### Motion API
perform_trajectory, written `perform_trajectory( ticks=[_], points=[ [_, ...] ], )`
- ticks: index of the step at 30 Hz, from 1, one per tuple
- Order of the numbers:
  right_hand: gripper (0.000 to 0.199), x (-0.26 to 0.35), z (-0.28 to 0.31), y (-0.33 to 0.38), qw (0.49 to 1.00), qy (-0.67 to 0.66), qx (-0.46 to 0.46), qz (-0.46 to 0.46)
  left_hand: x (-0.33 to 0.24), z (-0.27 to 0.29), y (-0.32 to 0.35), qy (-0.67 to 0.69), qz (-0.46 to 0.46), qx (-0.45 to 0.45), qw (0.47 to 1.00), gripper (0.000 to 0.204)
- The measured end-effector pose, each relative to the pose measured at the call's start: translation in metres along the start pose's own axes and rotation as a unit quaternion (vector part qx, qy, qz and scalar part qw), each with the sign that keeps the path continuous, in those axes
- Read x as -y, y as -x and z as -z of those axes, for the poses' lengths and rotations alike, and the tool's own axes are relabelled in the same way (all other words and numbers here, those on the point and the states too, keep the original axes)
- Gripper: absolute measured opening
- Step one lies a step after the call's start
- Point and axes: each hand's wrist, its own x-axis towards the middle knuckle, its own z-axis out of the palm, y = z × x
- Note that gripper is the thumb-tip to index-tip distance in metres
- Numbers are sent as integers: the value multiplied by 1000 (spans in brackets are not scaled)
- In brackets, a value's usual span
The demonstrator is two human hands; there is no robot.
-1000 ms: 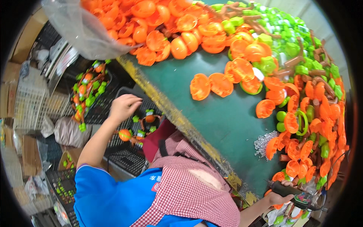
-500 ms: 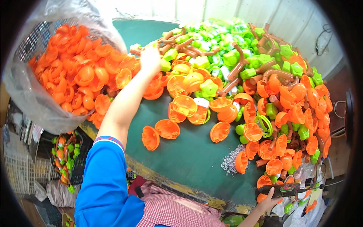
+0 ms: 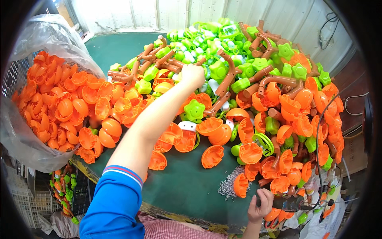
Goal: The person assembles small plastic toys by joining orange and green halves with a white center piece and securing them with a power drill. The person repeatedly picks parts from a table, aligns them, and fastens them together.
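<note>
My left hand (image 3: 193,75) reaches over the far middle of the pile with its fingers bent down, beside a brown branch-shaped piece (image 3: 173,61) and bright green parts (image 3: 199,42). What the fingertips hold, if anything, is hidden. Near the table's front edge, my right hand (image 3: 261,204) has loosely curled fingers with the thumb apart and nothing visible in it. Just above it are a small heap of screws (image 3: 229,184) and an orange half shell (image 3: 240,185). A dark power screwdriver (image 3: 292,203) lies to the right of that hand.
A plastic-lined basket (image 3: 43,157) full of orange half shells stands at left. Orange shells (image 3: 302,119), brown branches and green star-shaped knobs (image 3: 286,51) crowd the right side of the green table (image 3: 179,191). A black cable (image 3: 318,143) hangs at right.
My left hand has moved right from the branches near the basket to the middle of the pile. My right hand has let go of the screwdriver and shifted left, toward the screws. The view has shifted.
</note>
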Motion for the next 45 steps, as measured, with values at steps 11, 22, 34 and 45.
perform_trajectory(
  ticks=[11,22,34,45],
  points=[
    [13,-7,-5,-19,998,-63,-22,-21,44,63,15,647,-117,-79,749,30],
    [12,-13,-14,-58,981,-131,80,-115,12,-21,354,0,-645,52,763,15],
    [17,4,80,12,985,-39,-168,28,-23,-55,421,138,-380,-7,915,23],
    [14,44,49,-125,937,-106,-170,286,-9,-68,421,122,-422,-50,897,11]
  ],
)
